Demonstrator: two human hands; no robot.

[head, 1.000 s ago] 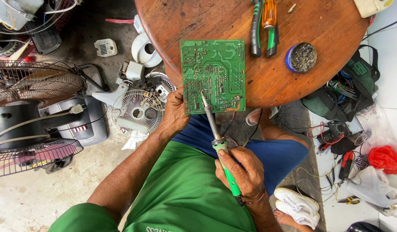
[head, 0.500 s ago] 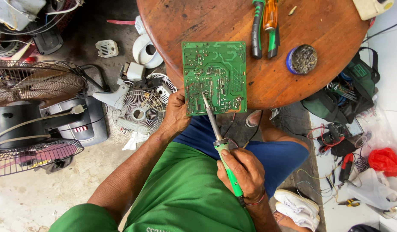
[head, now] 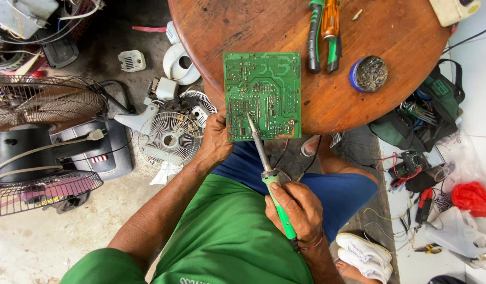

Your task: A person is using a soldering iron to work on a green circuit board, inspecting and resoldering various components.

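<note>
- A green circuit board (head: pixel 263 96) lies at the near edge of a round wooden counter (head: pixel 390 31), overhanging it slightly.
- The left hand (head: pixel 215 141) pinches the board's lower left corner with clenched fingers.
- The right hand (head: pixel 300 210) is wrapped around the green handle of a soldering iron (head: pixel 269 176), its tip touching the board near the bottom.
- Risk: the hot tip sits close to the left fingers; a slip could burn them or the thigh below.
- Risk: the overhanging board might tip if the pinch loosens.
- A small round blue tin (head: pixel 368 74) on the counter holds grey, crumbly residue.
</note>
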